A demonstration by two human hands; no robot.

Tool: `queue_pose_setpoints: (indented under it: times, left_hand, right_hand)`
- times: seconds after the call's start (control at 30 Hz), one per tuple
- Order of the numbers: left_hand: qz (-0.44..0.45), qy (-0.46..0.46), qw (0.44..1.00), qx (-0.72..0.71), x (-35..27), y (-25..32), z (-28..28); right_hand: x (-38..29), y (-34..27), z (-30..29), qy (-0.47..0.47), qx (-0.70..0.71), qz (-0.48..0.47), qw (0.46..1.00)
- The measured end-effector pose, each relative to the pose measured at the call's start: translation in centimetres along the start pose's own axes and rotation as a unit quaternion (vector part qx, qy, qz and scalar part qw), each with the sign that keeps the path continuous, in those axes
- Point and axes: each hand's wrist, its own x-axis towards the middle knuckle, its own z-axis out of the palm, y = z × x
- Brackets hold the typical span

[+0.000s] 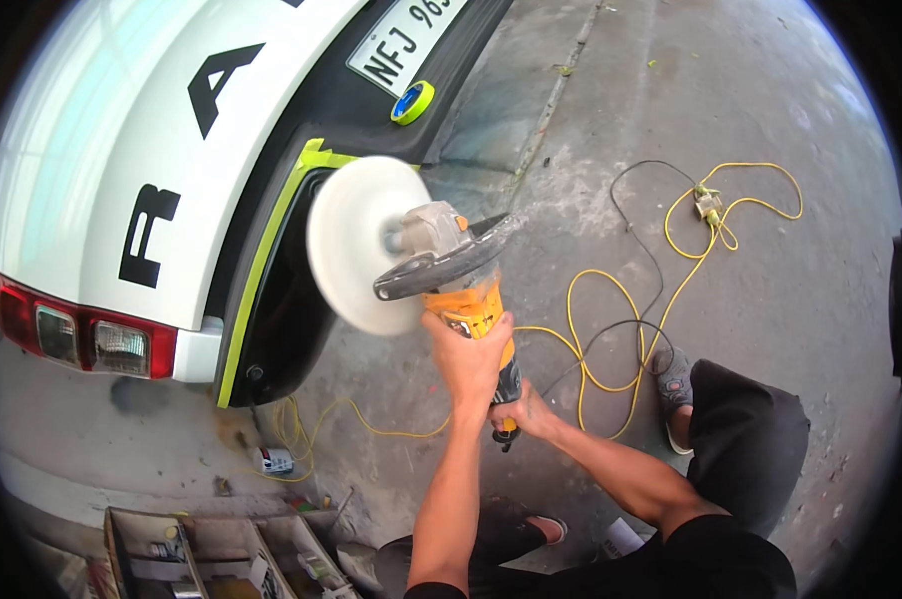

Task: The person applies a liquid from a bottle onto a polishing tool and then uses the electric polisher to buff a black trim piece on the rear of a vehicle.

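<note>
Both my hands grip a yellow and black rotary polisher (pixel 475 299) by its body. My left hand (pixel 467 356) wraps the yellow housing just behind the black loop handle (pixel 443 262). Farther back, my right hand (pixel 524 413) holds the rear grip near the cord end. The white round buffing pad (pixel 361 247) looks blurred, as if spinning. It overlaps the glossy black bumper corner (pixel 286 314) in view; whether it touches the panel I cannot tell. Yellow-green masking tape (pixel 260 281) borders that corner. A tape roll (pixel 412 102) rests on the bumper by the licence plate.
A white vehicle tailgate (pixel 159 135) with black letters and a red tail light (pixel 84 329) fills the left. Yellow extension cord (pixel 600 382) loops across the concrete floor beside my foot (pixel 674 382). A can (pixel 275 460) lies near a divided wooden box (pixel 222 554).
</note>
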Motion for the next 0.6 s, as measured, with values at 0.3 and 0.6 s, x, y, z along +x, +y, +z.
queue_pose_setpoints:
  times: [0.3, 0.6]
  left_hand:
    - [0.050, 0.034, 0.992, -0.107, -0.5, 1.2, -0.9]
    - [0.031, -0.029, 0.985, -0.165, -0.5, 2.6, -0.6]
  right_hand:
    - [-1.3, -3.2, -0.5, -0.038, -0.014, 0.007, 0.999]
    - [-3.9, -6.0, -1.2, 0.045, -0.043, 0.044, 0.997]
